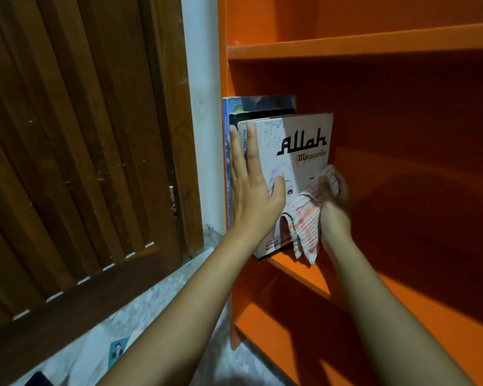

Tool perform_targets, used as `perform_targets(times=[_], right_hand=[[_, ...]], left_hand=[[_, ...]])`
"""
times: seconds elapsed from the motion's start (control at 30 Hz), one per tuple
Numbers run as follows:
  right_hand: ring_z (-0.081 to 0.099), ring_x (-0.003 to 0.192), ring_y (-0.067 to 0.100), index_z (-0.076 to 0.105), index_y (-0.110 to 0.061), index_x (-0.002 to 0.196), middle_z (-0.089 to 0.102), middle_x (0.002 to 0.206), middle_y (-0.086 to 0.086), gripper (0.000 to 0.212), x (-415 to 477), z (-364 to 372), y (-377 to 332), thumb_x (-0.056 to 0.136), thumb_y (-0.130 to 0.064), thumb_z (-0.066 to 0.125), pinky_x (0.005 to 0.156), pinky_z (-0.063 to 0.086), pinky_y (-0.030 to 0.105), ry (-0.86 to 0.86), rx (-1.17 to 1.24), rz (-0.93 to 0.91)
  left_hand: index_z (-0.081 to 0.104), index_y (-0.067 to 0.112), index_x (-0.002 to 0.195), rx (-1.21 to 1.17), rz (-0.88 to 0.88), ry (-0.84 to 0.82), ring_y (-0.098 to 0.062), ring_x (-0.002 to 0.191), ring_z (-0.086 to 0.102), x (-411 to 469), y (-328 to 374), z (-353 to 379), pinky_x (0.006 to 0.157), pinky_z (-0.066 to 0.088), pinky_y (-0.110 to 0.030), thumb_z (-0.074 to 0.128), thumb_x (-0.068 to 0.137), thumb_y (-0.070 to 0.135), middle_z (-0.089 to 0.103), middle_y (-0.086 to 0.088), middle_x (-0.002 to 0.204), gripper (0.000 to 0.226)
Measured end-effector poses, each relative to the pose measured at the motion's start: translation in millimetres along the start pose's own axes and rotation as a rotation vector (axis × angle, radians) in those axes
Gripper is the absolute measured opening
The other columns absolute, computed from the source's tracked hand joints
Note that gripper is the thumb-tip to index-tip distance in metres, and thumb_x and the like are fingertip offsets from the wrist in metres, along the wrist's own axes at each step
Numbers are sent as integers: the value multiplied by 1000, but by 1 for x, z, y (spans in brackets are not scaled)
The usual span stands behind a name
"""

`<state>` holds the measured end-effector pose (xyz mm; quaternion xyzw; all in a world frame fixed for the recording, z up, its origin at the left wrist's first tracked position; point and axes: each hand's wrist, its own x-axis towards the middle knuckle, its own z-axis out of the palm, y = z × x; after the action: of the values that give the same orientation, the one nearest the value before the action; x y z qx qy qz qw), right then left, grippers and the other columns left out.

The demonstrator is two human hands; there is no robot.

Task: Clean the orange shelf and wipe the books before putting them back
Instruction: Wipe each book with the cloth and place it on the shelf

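Books (251, 126) stand upright at the left end of the orange shelf (299, 271), with both hands on them.
The white book (304, 129) titled "Allah" stands outermost, beside a black book (262, 111) and a blue book (227, 162) by the shelf's left wall. The left hand (248, 185) lies flat, straight fingers pressing the spines and thumb spread on the white cover. The right hand (336, 199) curls round a checked cloth (304, 221) bunched against that cover's lower right. A brown wooden door (67, 162) stands to the left.
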<state>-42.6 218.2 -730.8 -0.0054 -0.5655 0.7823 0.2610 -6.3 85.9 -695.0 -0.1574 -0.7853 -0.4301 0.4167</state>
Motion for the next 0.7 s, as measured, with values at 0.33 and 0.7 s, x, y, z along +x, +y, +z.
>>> perform_targets(times=[0.33,0.7], right_hand=[[60,109,20,59,-23,120,62,120,0,30,-10,-10,-7,90,-28,60,96,49,45,138,-136,0],[63,99,19,61,-23,110,65,106,0,25,-38,5,-55,88,-12,59,86,52,29,72,-209,-172]], left_hand=[[4,20,149,-15,-39,-10,-24,147,-6,-4,11,-7,118,12,-44,55,89,13,-3,-11,158,78],[12,22,148,5,-102,-98,-20,138,24,2,23,-44,110,35,-45,55,90,18,22,-5,148,72]])
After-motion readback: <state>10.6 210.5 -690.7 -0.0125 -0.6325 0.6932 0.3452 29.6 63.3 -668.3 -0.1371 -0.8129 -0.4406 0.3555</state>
